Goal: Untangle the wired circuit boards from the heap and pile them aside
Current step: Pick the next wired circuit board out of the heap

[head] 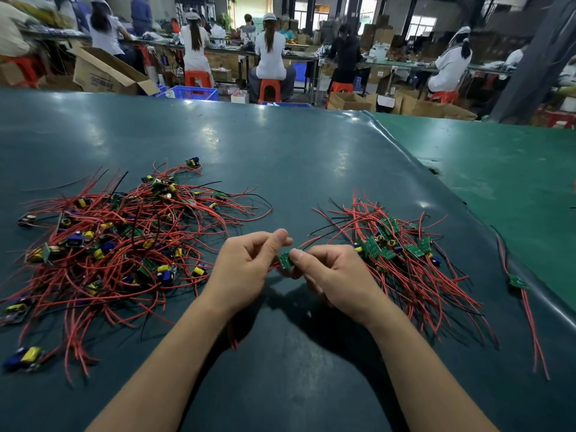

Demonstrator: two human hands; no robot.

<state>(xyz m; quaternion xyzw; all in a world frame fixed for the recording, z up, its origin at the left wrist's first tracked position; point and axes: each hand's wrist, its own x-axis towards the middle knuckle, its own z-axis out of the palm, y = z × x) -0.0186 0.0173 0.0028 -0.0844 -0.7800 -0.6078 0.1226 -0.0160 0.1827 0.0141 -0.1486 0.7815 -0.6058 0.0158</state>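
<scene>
Both hands met over the table (pixel 280 145). The right hand (pixel 336 275) pinched a board (pixel 285 260); the left hand (pixel 246 263) pinched its wires (pixel 274 266).

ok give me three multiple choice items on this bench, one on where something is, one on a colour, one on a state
1. Where does the tangled heap lie, relative to the hands?
A. to their left
B. to their right
C. at the far edge of the table

2. What colour are most of the wires?
A. blue
B. red
C. white

3. What is the state of the circuit board between the hands?
A. lying flat on the table
B. buried in the sorted pile
C. held up off the table by fingers

Answers:
1 A, the big loose heap is left of the left hand.
2 B, red wires dominate both piles, with only a few black ones.
3 C, the right hand pinches the small green board above the surface, and the left hand's fingers meet it.
</scene>
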